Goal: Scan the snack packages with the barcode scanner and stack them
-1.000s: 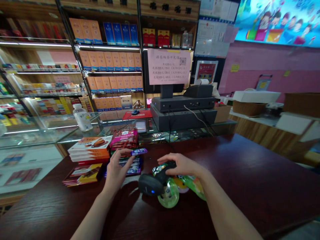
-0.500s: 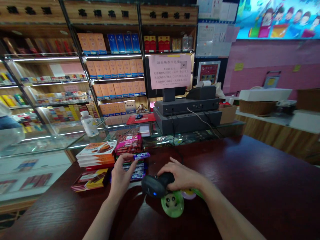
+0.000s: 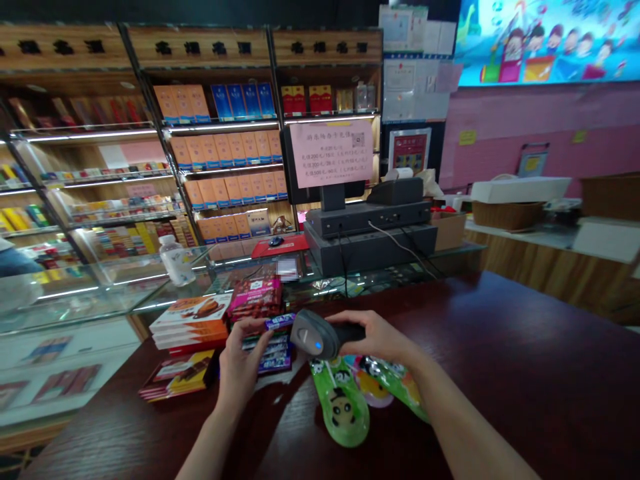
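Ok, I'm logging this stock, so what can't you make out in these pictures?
Head view:
The purple bar's label: too small to read, in the left hand.
The purple packs below it: partly hidden by the left hand.
The barcode scanner's handle: hidden by the right hand.
The pixelated patch behind the stacks: blurred out.
The pink notice's small print: too small to read.

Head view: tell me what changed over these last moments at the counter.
The right hand has lifted the handheld barcode scanner off the green panda-print packets and carried it left, its head now close to the purple-wrapped bar in the left hand. The packets now lie uncovered. The left hand keeps its hold on the bar, and the stacked chocolate boxes stayed put.
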Demonstrator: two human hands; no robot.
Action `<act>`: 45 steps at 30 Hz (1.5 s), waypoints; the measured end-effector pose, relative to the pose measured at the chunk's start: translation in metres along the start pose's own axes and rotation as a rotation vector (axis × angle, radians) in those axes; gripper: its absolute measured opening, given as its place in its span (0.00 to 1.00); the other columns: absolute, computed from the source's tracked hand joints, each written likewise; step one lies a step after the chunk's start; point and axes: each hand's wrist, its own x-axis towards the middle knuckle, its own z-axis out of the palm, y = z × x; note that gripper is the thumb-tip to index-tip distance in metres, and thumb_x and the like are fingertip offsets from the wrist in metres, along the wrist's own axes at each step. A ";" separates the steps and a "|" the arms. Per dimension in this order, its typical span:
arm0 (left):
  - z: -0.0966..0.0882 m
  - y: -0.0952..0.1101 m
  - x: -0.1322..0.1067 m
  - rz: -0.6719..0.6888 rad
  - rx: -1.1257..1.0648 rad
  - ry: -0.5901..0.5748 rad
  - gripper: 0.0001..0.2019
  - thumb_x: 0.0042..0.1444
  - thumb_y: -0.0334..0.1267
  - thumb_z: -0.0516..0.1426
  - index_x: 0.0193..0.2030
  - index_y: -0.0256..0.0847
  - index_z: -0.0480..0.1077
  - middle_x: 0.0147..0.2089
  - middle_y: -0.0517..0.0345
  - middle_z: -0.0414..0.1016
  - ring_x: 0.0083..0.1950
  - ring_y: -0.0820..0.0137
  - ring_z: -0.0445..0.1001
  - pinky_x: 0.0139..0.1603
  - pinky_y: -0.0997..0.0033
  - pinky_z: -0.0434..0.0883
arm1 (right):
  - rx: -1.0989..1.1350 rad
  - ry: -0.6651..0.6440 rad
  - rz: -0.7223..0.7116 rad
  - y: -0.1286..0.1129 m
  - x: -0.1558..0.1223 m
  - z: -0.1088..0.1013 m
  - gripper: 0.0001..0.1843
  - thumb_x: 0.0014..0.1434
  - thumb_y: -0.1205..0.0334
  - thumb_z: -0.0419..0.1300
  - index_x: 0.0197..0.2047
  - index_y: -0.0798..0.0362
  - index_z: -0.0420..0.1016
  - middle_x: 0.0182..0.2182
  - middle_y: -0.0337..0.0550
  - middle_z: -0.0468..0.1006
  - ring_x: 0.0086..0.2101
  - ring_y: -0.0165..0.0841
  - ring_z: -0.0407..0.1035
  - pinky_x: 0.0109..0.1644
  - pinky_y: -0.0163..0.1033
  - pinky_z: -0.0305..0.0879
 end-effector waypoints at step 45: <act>0.002 -0.006 0.001 -0.013 -0.025 0.035 0.21 0.52 0.60 0.61 0.37 0.45 0.67 0.43 0.56 0.81 0.47 0.61 0.81 0.52 0.60 0.75 | -0.184 0.043 0.139 0.053 -0.007 -0.034 0.32 0.43 0.69 0.69 0.55 0.51 0.79 0.47 0.42 0.82 0.47 0.40 0.74 0.55 0.44 0.66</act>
